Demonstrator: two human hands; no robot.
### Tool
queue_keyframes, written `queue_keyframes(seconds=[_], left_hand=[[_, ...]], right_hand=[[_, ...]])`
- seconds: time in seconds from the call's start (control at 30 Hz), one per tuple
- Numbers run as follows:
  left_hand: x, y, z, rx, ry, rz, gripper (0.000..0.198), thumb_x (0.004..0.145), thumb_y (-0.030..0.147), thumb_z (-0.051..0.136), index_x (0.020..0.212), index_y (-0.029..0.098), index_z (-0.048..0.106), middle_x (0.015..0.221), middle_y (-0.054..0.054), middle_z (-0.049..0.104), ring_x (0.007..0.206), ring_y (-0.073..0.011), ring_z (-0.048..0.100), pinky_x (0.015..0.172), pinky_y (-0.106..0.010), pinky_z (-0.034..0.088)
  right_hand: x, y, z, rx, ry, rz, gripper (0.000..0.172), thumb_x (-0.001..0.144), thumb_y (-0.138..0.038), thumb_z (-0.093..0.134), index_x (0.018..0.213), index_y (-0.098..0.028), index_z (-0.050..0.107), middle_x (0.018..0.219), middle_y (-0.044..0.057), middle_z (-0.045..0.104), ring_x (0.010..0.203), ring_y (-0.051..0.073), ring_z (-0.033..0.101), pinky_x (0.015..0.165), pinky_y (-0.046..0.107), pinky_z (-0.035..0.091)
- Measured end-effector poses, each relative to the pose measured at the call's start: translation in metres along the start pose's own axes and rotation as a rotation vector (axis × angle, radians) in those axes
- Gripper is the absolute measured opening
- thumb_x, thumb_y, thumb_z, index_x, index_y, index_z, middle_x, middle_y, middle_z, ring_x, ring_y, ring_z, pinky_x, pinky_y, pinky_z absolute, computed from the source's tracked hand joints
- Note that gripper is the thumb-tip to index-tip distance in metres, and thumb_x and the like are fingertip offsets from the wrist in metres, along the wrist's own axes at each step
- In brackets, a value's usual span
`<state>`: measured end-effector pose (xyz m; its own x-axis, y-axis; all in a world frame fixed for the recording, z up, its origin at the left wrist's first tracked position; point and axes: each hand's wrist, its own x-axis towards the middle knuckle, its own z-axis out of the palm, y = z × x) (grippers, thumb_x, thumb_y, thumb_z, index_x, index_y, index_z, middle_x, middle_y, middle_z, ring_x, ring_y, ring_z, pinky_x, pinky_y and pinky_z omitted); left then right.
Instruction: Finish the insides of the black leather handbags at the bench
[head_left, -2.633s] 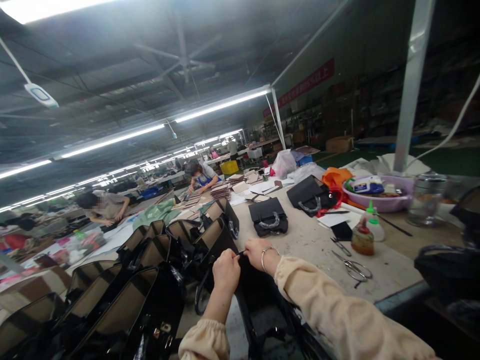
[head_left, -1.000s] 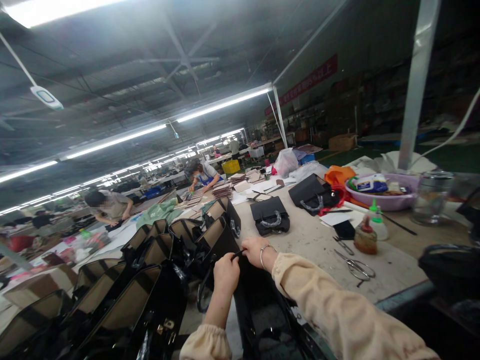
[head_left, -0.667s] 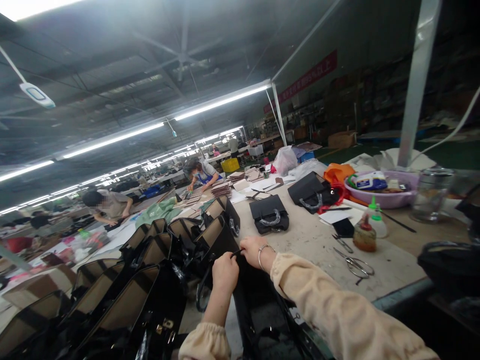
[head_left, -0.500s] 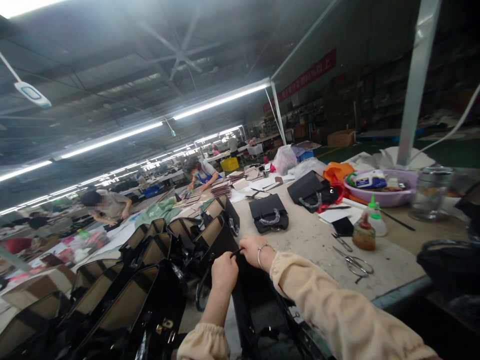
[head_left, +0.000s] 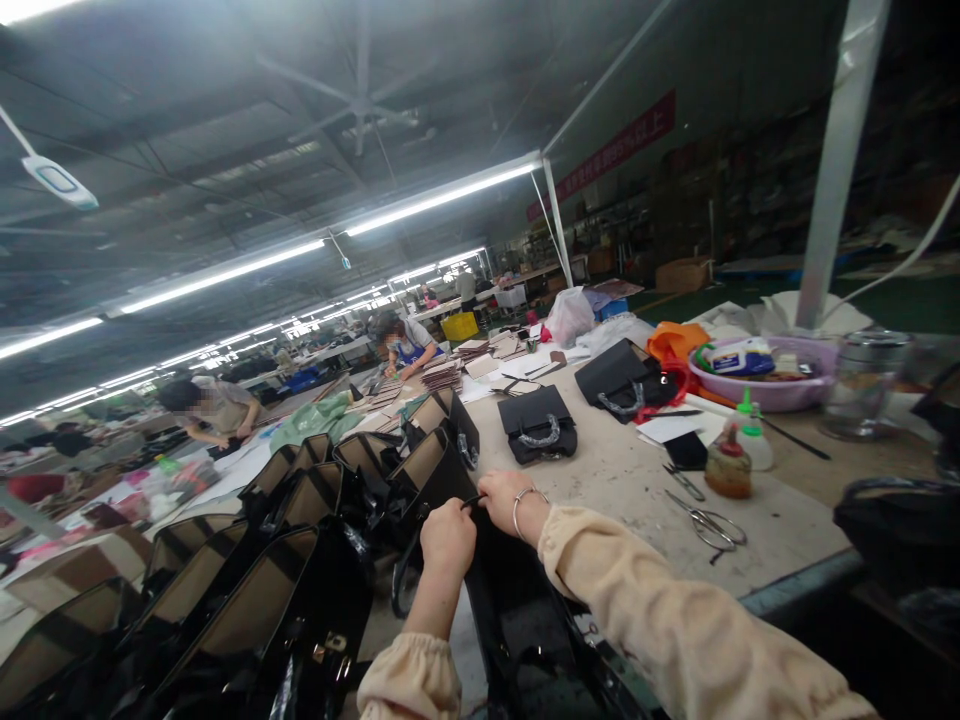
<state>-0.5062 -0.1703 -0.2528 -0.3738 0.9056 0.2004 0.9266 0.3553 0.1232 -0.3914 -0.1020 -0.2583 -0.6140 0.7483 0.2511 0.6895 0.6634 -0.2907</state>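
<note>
Both hands are closed on a thin black strap (head_left: 472,501), a short piece of which shows between them. My left hand (head_left: 448,540) grips one side of it with the fingers curled. My right hand (head_left: 508,497), with a bracelet at the wrist, pinches the other side. Right below the hands lies a dark black handbag (head_left: 525,610), partly covered by my forearms. Beside my left hand, black handbags with tan linings (head_left: 259,590) stand open in rows. Beyond my right hand, a small black handbag (head_left: 535,424) with a plastic-wrapped handle rests on the table.
To the right lie scissors (head_left: 709,528), a glue bottle (head_left: 727,465), a white bottle with a green tip (head_left: 754,445), a purple basin (head_left: 795,390) and a glass jar (head_left: 862,390). Another black bag (head_left: 619,378) lies farther back. Two co-workers (head_left: 409,340) bend over tables at the left.
Both hands stay nearly in place on the strap, with only a very slight shift. The co-worker at far left has moved a little; the view has barely shifted.
</note>
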Motion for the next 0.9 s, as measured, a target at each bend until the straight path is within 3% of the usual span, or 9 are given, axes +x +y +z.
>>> queue_keyframes(seconds=[0.3, 0.47, 0.67, 0.9], left_hand=[[0.0, -0.001, 0.0, -0.004, 0.0, -0.002, 0.025, 0.084, 0.029, 0.042, 0.083, 0.019, 0.065, 0.083, -0.009, 0.07, 0.08, -0.0215, 0.064, 0.067, -0.028, 0.042], [0.0, -0.002, 0.001, -0.019, -0.014, -0.005, 0.026, 0.085, 0.03, 0.042, 0.085, 0.019, 0.066, 0.084, -0.009, 0.07, 0.081, -0.0206, 0.064, 0.068, -0.027, 0.042], [0.0, -0.004, 0.003, -0.043, -0.001, 0.005, 0.025, 0.085, 0.03, 0.043, 0.083, 0.019, 0.066, 0.083, -0.009, 0.07, 0.08, -0.0197, 0.064, 0.067, -0.026, 0.041], [-0.002, -0.004, 0.001, -0.023, -0.011, 0.017, 0.026, 0.085, 0.03, 0.042, 0.083, 0.019, 0.066, 0.084, -0.009, 0.07, 0.081, -0.019, 0.064, 0.068, -0.026, 0.04]], right_hand=[[-0.005, -0.001, -0.005, 0.028, -0.014, 0.013, 0.019, 0.082, -0.033, 0.05, 0.088, -0.023, 0.064, 0.095, 0.003, 0.064, 0.089, 0.018, 0.059, 0.072, 0.026, 0.042], [-0.008, 0.009, -0.006, 0.041, -0.051, 0.045, 0.033, 0.078, -0.041, 0.052, 0.107, -0.028, 0.061, 0.1, 0.002, 0.066, 0.093, 0.019, 0.059, 0.074, 0.026, 0.043], [-0.006, 0.007, -0.006, -0.004, -0.098, 0.076, 0.026, 0.081, -0.04, 0.047, 0.089, -0.028, 0.068, 0.086, 0.003, 0.069, 0.083, 0.019, 0.062, 0.065, 0.026, 0.044], [-0.002, 0.005, -0.006, -0.064, -0.127, 0.062, 0.028, 0.082, -0.039, 0.046, 0.089, -0.024, 0.07, 0.09, 0.008, 0.068, 0.086, 0.022, 0.062, 0.069, 0.028, 0.045]])
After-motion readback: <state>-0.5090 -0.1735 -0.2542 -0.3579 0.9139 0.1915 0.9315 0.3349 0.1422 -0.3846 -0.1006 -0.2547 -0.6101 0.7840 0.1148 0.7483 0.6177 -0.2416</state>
